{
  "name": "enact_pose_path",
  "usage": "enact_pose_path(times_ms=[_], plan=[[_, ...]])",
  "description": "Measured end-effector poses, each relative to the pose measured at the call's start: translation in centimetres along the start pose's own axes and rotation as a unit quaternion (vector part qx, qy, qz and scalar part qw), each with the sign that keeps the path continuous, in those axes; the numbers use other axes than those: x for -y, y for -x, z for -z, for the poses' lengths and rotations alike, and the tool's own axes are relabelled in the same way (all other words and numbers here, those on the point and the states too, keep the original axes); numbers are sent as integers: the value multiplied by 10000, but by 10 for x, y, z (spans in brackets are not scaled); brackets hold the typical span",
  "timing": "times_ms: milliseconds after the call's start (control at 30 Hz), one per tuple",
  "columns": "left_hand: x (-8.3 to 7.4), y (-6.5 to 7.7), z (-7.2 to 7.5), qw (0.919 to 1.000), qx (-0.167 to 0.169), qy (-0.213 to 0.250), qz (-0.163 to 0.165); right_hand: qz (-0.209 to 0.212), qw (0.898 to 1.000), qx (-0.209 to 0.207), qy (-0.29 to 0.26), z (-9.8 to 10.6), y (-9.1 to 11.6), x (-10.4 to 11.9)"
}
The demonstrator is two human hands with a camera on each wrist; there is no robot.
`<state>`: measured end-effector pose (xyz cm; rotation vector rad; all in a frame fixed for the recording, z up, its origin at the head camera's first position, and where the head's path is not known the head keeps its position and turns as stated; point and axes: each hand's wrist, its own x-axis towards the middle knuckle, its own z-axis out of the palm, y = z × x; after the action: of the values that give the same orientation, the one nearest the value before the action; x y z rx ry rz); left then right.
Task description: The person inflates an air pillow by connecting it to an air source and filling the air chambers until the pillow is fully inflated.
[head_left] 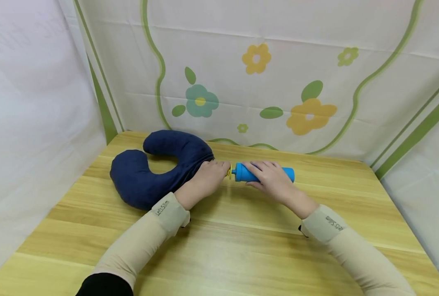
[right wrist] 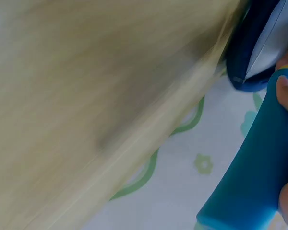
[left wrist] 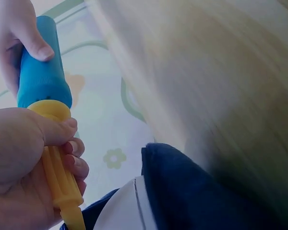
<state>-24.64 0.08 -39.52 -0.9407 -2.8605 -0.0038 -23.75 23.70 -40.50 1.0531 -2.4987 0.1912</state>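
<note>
A blue and yellow hand pump (head_left: 243, 172) lies level between my two hands. My left hand (head_left: 212, 174) grips its yellow part (left wrist: 62, 177), with the thumb laid along it below the round flange. My right hand (head_left: 275, 181) holds the blue barrel (right wrist: 249, 177), fingers over the top and thumb below. A navy U-shaped neck pillow (head_left: 145, 183) lies beside my left hand. Its cover gapes at the near end, baring a white-grey inner part (left wrist: 120, 208). In the left wrist view the narrow yellow tip points to that gap, where its end passes out of frame.
The wooden table (head_left: 223, 255) spreads under both arms. Behind it hangs a white curtain (head_left: 219, 45) printed with flowers, and more white cloth (head_left: 30, 123) stands at the left side. The pillow takes up the table's back left area.
</note>
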Motion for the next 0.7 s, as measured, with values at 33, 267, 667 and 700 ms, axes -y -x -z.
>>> enact_pose_path(times_ms=[33, 267, 667, 700], plan=[[0, 0, 0, 10000, -21, 26, -18, 20, 10000, 12, -4, 2, 2, -3], [1, 1, 0, 9997, -108, 206, -51, 343, 9991, -205, 116, 8, 23, -29], [6, -2, -3, 9997, -22, 249, 57, 761, 9937, -723, 395, 15, 55, -77], [6, -2, -4, 9997, -58, 247, 55, 744, 9937, -729, 414, 16, 57, -80]])
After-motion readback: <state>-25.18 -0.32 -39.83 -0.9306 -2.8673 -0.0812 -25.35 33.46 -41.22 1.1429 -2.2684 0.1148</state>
